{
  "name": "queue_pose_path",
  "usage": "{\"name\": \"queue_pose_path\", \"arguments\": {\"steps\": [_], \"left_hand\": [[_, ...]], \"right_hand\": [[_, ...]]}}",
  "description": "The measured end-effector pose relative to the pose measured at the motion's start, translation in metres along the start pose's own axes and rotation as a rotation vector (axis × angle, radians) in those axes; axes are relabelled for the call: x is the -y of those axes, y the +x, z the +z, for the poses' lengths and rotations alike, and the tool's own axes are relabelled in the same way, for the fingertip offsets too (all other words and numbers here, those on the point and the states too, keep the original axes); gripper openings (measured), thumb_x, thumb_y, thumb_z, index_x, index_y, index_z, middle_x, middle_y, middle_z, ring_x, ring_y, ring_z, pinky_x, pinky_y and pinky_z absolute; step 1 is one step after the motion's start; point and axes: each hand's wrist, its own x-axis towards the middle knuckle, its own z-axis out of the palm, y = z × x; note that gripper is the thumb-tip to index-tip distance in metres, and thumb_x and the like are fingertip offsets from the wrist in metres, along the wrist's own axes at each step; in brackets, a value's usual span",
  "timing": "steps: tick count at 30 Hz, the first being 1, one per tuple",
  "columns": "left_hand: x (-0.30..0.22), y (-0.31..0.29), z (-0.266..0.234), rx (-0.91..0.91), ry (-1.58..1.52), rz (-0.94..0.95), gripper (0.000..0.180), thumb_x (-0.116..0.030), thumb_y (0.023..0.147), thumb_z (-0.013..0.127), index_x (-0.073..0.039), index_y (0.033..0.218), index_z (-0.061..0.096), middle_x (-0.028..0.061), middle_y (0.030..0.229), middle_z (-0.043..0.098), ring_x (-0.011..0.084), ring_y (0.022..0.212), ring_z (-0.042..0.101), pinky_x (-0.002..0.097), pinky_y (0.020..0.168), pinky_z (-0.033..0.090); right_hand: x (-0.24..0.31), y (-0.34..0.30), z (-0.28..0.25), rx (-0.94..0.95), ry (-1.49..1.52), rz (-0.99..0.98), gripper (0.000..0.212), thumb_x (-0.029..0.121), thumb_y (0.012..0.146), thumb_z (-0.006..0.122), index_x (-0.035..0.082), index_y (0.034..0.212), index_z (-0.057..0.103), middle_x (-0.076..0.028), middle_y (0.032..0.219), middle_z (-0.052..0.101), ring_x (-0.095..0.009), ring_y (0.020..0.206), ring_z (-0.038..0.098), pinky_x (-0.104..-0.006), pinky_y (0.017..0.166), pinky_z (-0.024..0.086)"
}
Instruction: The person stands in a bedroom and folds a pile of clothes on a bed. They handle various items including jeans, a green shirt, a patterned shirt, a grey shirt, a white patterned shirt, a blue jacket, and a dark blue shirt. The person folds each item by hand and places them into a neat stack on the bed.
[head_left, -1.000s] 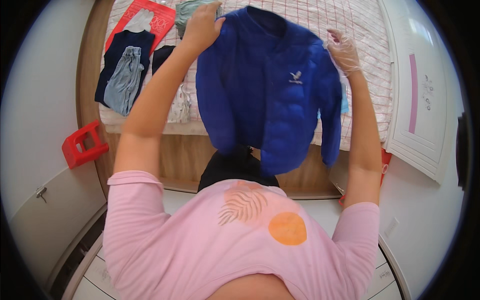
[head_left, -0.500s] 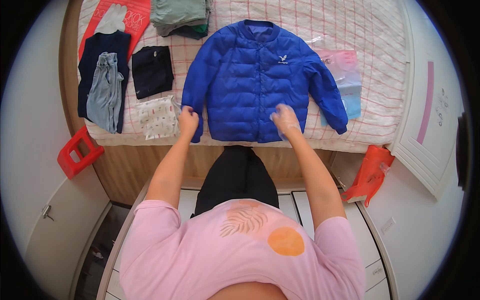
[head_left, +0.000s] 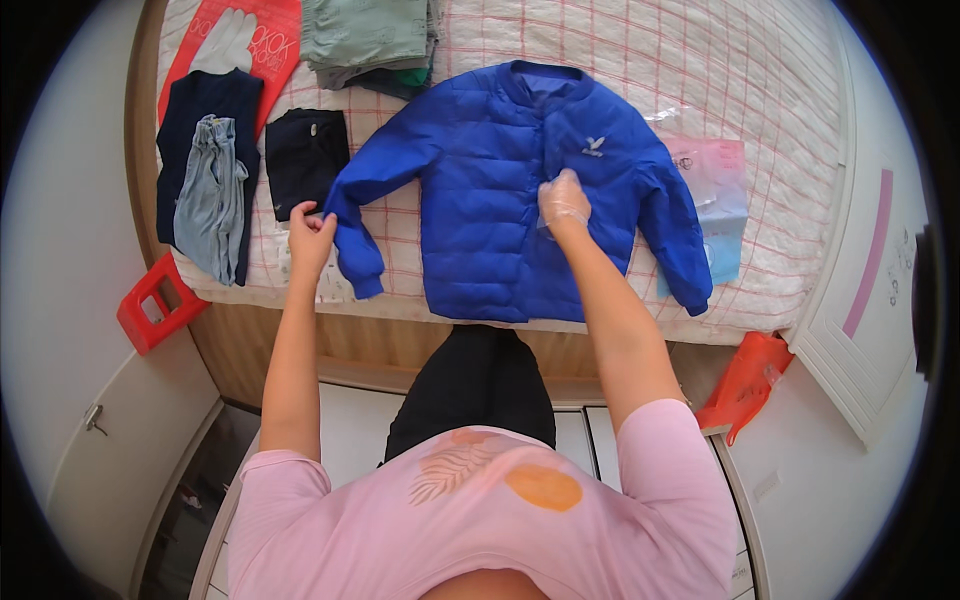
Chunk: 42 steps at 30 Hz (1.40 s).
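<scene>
A blue quilted puffer jacket point(head_left: 480, 220) lies front up on the bed, its collar at the far side and a white emblem on its chest. Its left-side sleeve is pulled outward and bent at the elbow. My left hand point(head_left: 312, 240) pinches the outer edge of that sleeve at the bend. On the jacket's front, close to the button line below the collar, my right hand point(head_left: 563, 203) is curled closed on the fabric. A clear plastic glove covers the right hand. Partly under my left hand and the sleeve lies a white printed cloth point(head_left: 330, 285).
Folded black garment point(head_left: 305, 155), light blue jeans point(head_left: 208, 190) and a navy vest point(head_left: 180, 120) lie left. Green folded clothes point(head_left: 365, 40) and a red package point(head_left: 270, 50) are at the far side. A pink-and-blue package point(head_left: 720, 200) sits right, partly under the jacket.
My left hand has moved left, drawing the sleeve outward and bending it. My right hand has moved up the jacket front from near the hem. The view has shifted slightly.
</scene>
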Motion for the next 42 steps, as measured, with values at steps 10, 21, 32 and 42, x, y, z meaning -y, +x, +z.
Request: {"name": "queue_pose_path", "arguments": {"steps": [10,21,32,42], "left_hand": [[0.045,-0.037,0.053,0.052,-0.194,-0.255,0.084,-0.039,0.058,0.080,0.006,0.115,0.038,0.0186,0.101,0.052,0.0243,0.096,0.052,0.0316,0.084,0.042],[0.058,-0.047,-0.010,0.795,-0.184,-0.527,0.055,-0.014,0.063,0.062,-0.002,0.115,0.051,0.0080,0.102,0.057,0.0186,0.090,0.054,0.0281,0.082,0.043],[-0.023,-0.002,-0.153,0.557,-0.182,-0.406,0.055,-0.014,0.071,0.070,0.000,0.118,0.045,0.0077,0.106,0.055,0.0160,0.095,0.054,0.0284,0.085,0.042],[-0.112,-0.004,-0.131,0.471,-0.608,-0.122,0.038,-0.011,0.074,0.066,-0.004,0.108,0.048,0.0045,0.092,0.057,0.0117,0.086,0.055,0.0253,0.076,0.045]], "right_hand": [[0.017,-0.057,0.014,0.012,-0.241,-0.814,0.044,0.012,0.067,0.061,0.010,0.110,0.052,-0.017,0.092,0.053,-0.032,0.088,0.053,-0.0402,0.077,0.046],[-0.002,-0.063,0.048,0.193,-0.215,-0.708,0.038,0.013,0.069,0.058,0.007,0.106,0.057,-0.016,0.099,0.056,-0.033,0.097,0.052,-0.0389,0.085,0.043],[0.095,-0.043,0.035,-0.304,0.068,-0.937,0.051,0.014,0.070,0.057,0.018,0.120,0.048,-0.014,0.111,0.050,-0.032,0.103,0.047,-0.0419,0.080,0.041],[0.095,-0.002,0.058,0.155,0.423,-0.759,0.056,0.014,0.072,0.060,0.014,0.126,0.043,-0.016,0.124,0.045,-0.029,0.115,0.042,-0.0453,0.093,0.036]]}}
